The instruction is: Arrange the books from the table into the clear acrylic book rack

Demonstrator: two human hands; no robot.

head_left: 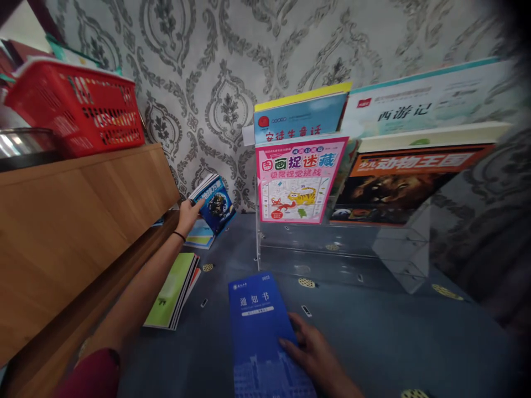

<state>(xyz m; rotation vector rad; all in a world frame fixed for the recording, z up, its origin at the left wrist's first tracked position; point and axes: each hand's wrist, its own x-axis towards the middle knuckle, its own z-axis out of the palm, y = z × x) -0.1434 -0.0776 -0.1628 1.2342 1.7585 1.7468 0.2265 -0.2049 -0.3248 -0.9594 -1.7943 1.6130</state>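
My left hand reaches far out to the left and grips a dark blue book with a globe-like picture on its cover, tilted above a light blue and yellow book. In front of me my right hand holds a blue booklet marked 2022 by its right edge, thumb on the cover. Between my left forearm and the blue booklet, a stack of books with a green cover lies on the dark table.
A clear acrylic rack at the right holds a pink picture book, an orange and black lion book, and blue-covered books behind. At left, a red plastic basket and a metal bowl stand on a wooden cabinet.
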